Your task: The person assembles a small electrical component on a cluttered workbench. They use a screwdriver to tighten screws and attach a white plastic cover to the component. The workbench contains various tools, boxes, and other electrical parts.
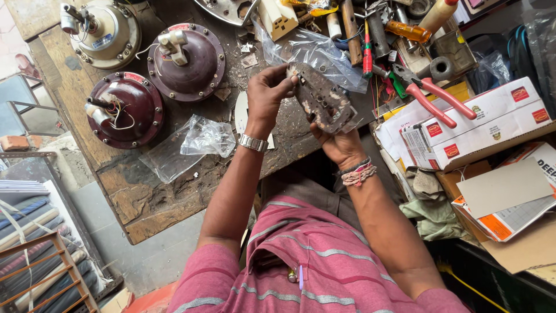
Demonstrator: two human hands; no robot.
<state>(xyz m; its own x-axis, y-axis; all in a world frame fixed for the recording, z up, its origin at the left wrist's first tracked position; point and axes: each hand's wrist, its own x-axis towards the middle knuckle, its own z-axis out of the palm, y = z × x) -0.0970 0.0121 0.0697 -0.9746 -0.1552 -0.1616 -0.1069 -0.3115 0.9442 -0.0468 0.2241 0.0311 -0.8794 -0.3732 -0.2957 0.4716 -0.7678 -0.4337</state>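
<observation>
Fingers (284,87) of the left hand (267,95) are pinched together on the upper end of a worn, rusty metal plate (323,99), while the right hand (341,145) cups its lower end from beneath, fingers closed under it — the plate hangs in the air at the centre of the frame, above the edge of the tabletop (150,197). The grip looks light and the plate flaky; a slip could drop it onto the person's lap or the clutter, and its ragged edges might scrape a palm. Behind it lies a clear plastic bag (324,52), which could snag. At upper left sit two maroon fan motors (185,64) with loose wires and a cream one (107,32). Red-handled pliers (434,98) and screwdrivers (367,52) crowd the upper right — little free room to set anything down
</observation>
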